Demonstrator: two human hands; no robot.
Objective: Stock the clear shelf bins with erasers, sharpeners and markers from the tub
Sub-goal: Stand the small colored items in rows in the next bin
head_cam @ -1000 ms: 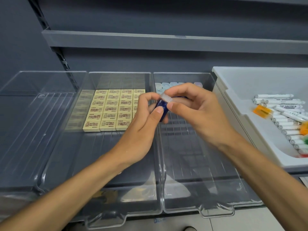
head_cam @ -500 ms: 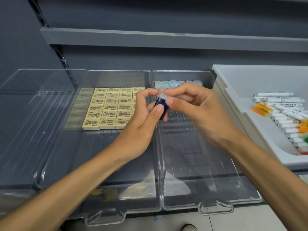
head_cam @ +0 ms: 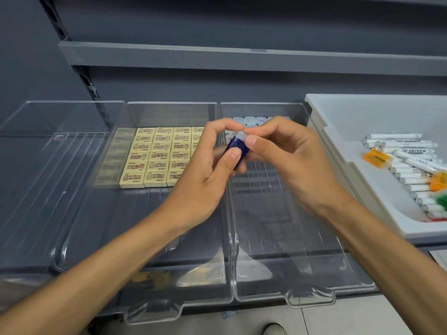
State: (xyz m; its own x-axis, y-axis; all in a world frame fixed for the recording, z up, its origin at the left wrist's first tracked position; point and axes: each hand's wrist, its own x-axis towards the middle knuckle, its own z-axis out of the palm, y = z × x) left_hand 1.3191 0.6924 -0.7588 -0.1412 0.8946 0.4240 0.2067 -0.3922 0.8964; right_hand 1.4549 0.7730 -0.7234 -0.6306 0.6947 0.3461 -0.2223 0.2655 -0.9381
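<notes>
Sharpener [head_cam: 235,151], blue body, clear cap: little has changed in the last second. It is still off the bin floor, over the wall between the mid bin [head_cam: 145,226] and the right bin [head_cam: 278,238]. My fingers have shifted only slightly at the cap. Both hands are together, clamped on it. The left hand [head_cam: 203,180] pinches the blue body, thumb on top. The right hand [head_cam: 290,163] pinches the cap end. My reading: the cap is being seated or checked and placing has not begun. This one likely joins the row behind.

Counts:
- Held: 1 sharpener.
- Right bin: pale sharpeners [head_cam: 250,120] in a row at the back wall, at least 4 showing above my fingers, the rest hidden.
- Mid bin: erasers [head_cam: 154,155], 6 rows, 4 across at the back. My left hand covers the near end of the fourth column, so 24 only if that column is full.
- Left bin [head_cam: 36,189]: 0 items seen.
- Bins: 3.
- Tub [head_cam: 362,112], right of the bins: white markers [head_cam: 411,151] piled, well over a dozen, running out of frame, no exact count. Also 2 orange sharpeners [head_cam: 376,158] and 1 green piece [head_cam: 442,199], blurred.
- Markers binned: 0.
</notes>
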